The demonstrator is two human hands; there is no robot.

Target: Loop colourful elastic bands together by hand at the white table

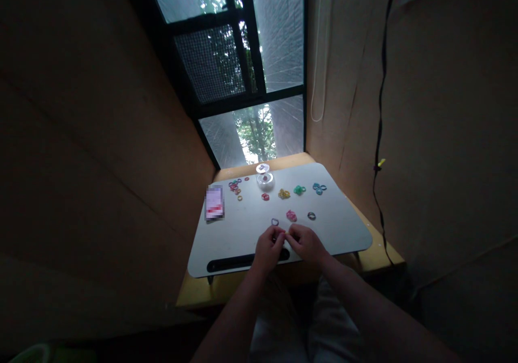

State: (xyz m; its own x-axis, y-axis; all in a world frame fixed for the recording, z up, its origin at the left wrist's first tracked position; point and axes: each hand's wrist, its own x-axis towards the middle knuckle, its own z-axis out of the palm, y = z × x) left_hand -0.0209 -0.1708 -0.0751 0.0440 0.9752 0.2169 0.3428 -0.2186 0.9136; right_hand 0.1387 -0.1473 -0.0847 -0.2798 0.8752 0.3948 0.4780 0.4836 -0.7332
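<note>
Hands (268, 246) pinch what may be a rubbery loop (285, 233).

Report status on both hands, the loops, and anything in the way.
Left hand and right hand: fingertips close together, grip unclear. Pink loops bunched just beyond. Nearest possible obstacle: pale loop just past left hand.

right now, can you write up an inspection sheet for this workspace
Surface: white tabletop on a wooden ledge.
Job's things: red rings, yellow rings, green rings, blue rings and pink rings in separate groups; mixed rings farther left.
Clutter: pixelated rectangular item, clear container.
Hands: left hand and right hand, fingertips close together; anything held is too small to tell.
Cables: dark cable along the right wall.
Surroundings: window ahead.
</note>
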